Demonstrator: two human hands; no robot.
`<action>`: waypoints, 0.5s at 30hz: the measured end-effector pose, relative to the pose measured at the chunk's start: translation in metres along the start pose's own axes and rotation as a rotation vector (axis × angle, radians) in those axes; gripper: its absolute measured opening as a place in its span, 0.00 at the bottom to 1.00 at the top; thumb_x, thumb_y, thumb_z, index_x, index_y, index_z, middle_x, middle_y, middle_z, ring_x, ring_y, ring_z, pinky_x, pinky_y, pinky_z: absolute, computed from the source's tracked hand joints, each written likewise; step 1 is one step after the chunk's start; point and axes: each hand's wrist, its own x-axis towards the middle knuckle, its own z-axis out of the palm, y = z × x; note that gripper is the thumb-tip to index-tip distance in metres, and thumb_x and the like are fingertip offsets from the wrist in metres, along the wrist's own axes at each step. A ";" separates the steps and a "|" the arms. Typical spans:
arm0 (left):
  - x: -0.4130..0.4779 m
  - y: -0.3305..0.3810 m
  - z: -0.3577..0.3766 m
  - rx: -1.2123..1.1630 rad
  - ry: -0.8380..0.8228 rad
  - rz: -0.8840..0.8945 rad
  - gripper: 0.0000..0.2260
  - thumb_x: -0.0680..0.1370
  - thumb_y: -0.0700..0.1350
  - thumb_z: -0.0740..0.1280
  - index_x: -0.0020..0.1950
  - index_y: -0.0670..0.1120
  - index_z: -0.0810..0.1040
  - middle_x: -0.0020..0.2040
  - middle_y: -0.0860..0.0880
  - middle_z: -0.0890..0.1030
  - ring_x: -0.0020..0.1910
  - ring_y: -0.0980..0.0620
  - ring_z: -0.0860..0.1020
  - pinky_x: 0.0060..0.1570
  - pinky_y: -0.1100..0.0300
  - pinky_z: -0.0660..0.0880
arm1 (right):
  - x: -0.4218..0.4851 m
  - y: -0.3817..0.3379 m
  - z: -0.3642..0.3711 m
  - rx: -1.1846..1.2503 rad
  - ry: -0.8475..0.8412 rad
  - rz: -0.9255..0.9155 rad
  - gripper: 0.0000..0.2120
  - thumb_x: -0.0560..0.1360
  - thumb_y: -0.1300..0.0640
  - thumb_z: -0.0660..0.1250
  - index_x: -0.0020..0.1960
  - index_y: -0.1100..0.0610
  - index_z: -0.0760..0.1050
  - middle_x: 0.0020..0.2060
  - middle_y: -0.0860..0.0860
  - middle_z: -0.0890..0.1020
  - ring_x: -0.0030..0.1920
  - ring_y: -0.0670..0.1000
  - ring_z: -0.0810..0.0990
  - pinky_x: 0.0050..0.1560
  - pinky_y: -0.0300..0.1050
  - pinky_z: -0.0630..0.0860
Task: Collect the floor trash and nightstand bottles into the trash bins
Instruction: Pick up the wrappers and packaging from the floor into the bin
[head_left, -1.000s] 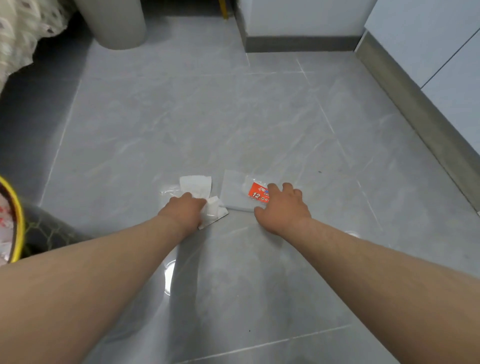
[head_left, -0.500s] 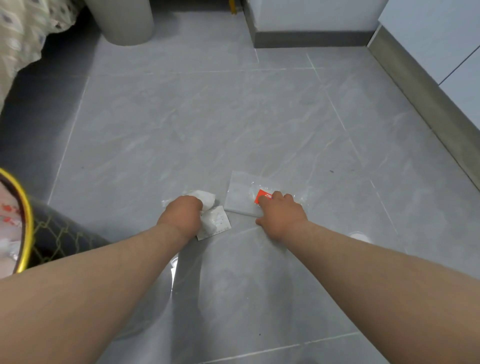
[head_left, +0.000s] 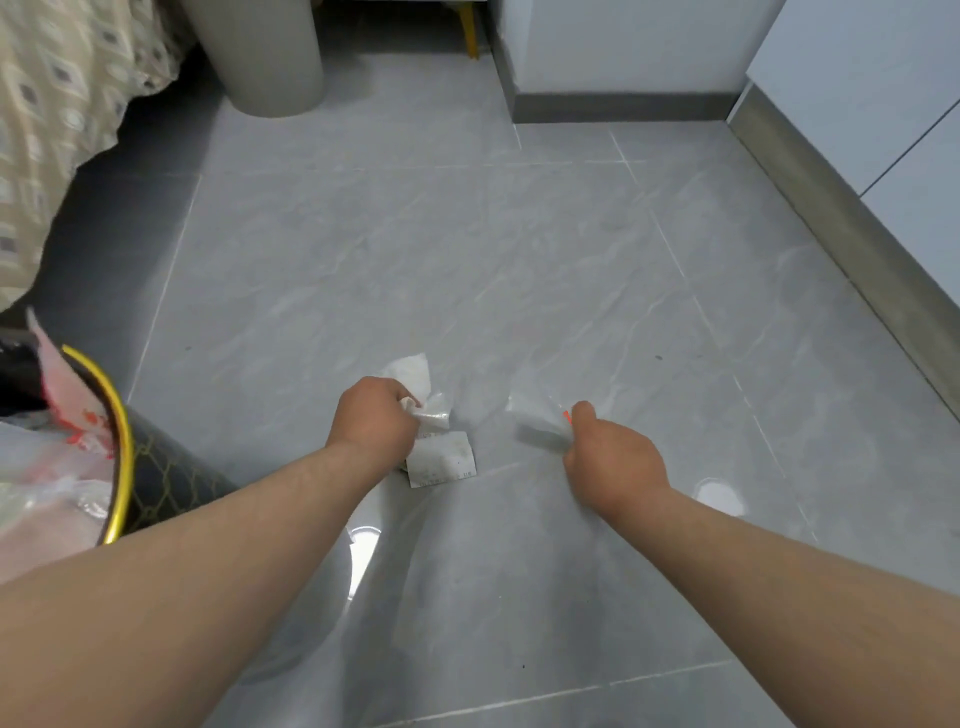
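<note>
A glossy grey marble-patterned tile floor (head_left: 519, 270) with thin pale grout lines carries a small white printed paper slip (head_left: 441, 460), a beige cylindrical bin (head_left: 260, 57) at the far left, and a black gold-rimmed trash bin (head_left: 156, 467) near left.

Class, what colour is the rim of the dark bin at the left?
Gold-yellow rim; head view shows it.

**One head view, looking down**

Worn on the head, tilted forward and down at the grey floor (head_left: 467, 249). Wide-angle, with bent edges. Close to both forearms, which enter from the bottom corners. Bed (head_left: 57, 119) at upper left, bin (head_left: 156, 467) at left edge, wall (head_left: 852, 78) at upper right. No second view to share ground with.
</note>
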 end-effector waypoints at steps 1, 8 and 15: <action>-0.003 0.007 -0.008 -0.053 0.015 -0.003 0.09 0.74 0.35 0.64 0.44 0.45 0.82 0.45 0.44 0.82 0.44 0.43 0.81 0.38 0.56 0.77 | -0.004 0.001 -0.010 0.037 0.011 0.046 0.07 0.76 0.60 0.55 0.53 0.57 0.62 0.32 0.50 0.72 0.31 0.55 0.71 0.30 0.46 0.62; -0.059 0.073 -0.132 -0.274 0.090 0.106 0.10 0.73 0.33 0.64 0.42 0.47 0.80 0.44 0.41 0.82 0.39 0.42 0.83 0.42 0.53 0.81 | -0.033 -0.023 -0.111 0.272 0.097 0.035 0.03 0.75 0.61 0.55 0.42 0.57 0.62 0.30 0.52 0.71 0.30 0.54 0.68 0.27 0.46 0.59; -0.162 0.019 -0.258 -0.058 0.166 0.171 0.14 0.74 0.36 0.62 0.50 0.53 0.81 0.44 0.46 0.83 0.35 0.52 0.84 0.41 0.50 0.81 | -0.093 -0.112 -0.182 0.484 0.136 -0.084 0.04 0.72 0.60 0.57 0.39 0.54 0.64 0.33 0.52 0.75 0.29 0.55 0.72 0.30 0.48 0.71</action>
